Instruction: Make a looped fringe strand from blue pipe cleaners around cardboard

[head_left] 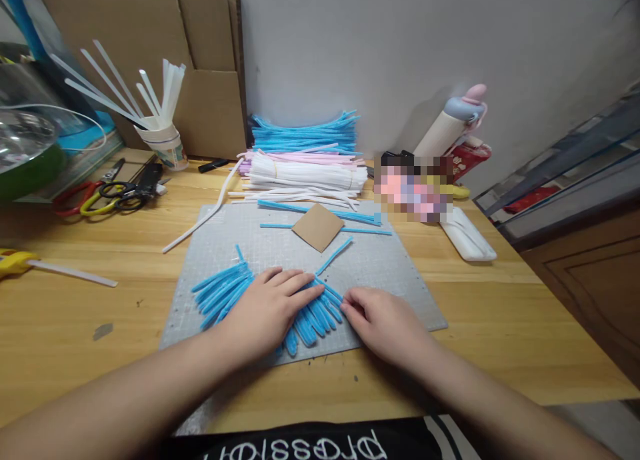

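My left hand (267,310) lies flat, fingers stretched out, on a row of folded blue pipe cleaners (225,290) on a grey cutting mat (395,280). My right hand (383,320) sits just to the right, its fingertips pinched together at the right end of the same blue row. A small brown cardboard square (318,227) lies on the mat beyond the hands, among a few loose straight blue pipe cleaners (334,255).
Stacks of blue, pink and white pipe cleaners (305,157) stand at the back of the wooden table (500,313). A paper cup of white sticks (165,140), scissors (107,197) and a yellow tool (15,261) are at left. A white case (467,237) is at right.
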Tool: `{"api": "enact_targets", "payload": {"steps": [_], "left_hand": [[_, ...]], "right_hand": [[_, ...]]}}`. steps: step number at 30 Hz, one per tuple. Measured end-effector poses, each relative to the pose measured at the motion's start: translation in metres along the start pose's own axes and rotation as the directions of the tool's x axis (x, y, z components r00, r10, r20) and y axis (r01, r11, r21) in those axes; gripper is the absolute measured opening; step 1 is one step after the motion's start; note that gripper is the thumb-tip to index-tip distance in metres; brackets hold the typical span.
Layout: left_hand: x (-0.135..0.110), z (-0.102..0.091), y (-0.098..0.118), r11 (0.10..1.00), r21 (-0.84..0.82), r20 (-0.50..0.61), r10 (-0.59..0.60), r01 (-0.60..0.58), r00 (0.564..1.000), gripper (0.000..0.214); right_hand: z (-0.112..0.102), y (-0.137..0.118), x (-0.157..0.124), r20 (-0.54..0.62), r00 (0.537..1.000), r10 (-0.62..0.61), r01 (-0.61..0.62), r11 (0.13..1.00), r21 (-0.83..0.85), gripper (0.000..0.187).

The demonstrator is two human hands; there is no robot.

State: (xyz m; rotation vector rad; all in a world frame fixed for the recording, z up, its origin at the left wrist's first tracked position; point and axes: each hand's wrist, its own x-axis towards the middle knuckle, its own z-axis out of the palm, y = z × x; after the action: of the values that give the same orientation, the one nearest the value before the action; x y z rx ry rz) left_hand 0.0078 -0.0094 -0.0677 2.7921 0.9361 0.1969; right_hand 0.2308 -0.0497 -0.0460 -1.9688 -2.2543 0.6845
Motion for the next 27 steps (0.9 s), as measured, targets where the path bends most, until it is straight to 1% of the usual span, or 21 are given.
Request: {"api": "enact_targets", "payload": {"steps": [4, 7, 12, 17, 19, 21, 24, 27], "left_hand": [[0.001, 0.002, 0.000, 1.000, 0.006, -0.001, 0.009, -0.009, 1.000, 0.045], [0.001, 0.002, 0.000, 1.000, 0.003, -0.003, 0.006, -0.006, 1.000, 0.043], [0.001, 0.001, 0.000, 1.000, -0.004, -0.005, 0.002, -0.002, 1.000, 0.040], [0.002, 0.001, -0.001, 1.000, -0.006, -0.009, 0.005, -0.005, 1.000, 0.038], [0.002, 0.001, -0.001, 1.000, -0.006, -0.012, 0.004, -0.004, 1.000, 0.039], [0.002, 0.000, 0.000, 1.000, -0.009, -0.018, 0.010, -0.010, 1.000, 0.039], [0.002, -0.002, 0.001, 1.000, -0.014, -0.019, 0.017, -0.017, 1.000, 0.040], [0.002, -0.004, 0.002, 1.000, -0.015, -0.011, 0.012, -0.012, 1.000, 0.040]], "right_hand": [[-0.004, 0.001, 0.004, 0.057, 0.998, -0.002, -0.001, 0.999, 0.050, 0.022], [-0.005, 0.000, 0.004, 0.057, 0.998, -0.014, 0.014, 1.000, 0.012, 0.020], [0.000, -0.003, 0.000, 0.006, 0.996, -0.086, 0.087, 0.993, -0.080, 0.013], [0.007, -0.005, -0.003, -0.037, 0.987, -0.159, 0.151, 0.974, -0.168, 0.014], [0.010, -0.004, -0.005, -0.049, 0.985, -0.163, 0.153, 0.974, -0.168, 0.013], [0.012, -0.002, -0.007, -0.076, 0.983, -0.169, 0.159, 0.980, -0.117, 0.009], [0.016, 0.004, -0.013, -0.137, 0.960, -0.244, 0.235, 0.969, -0.073, 0.015], [0.021, 0.008, -0.018, -0.179, 0.929, -0.324, 0.300, 0.942, -0.150, 0.024]]}}
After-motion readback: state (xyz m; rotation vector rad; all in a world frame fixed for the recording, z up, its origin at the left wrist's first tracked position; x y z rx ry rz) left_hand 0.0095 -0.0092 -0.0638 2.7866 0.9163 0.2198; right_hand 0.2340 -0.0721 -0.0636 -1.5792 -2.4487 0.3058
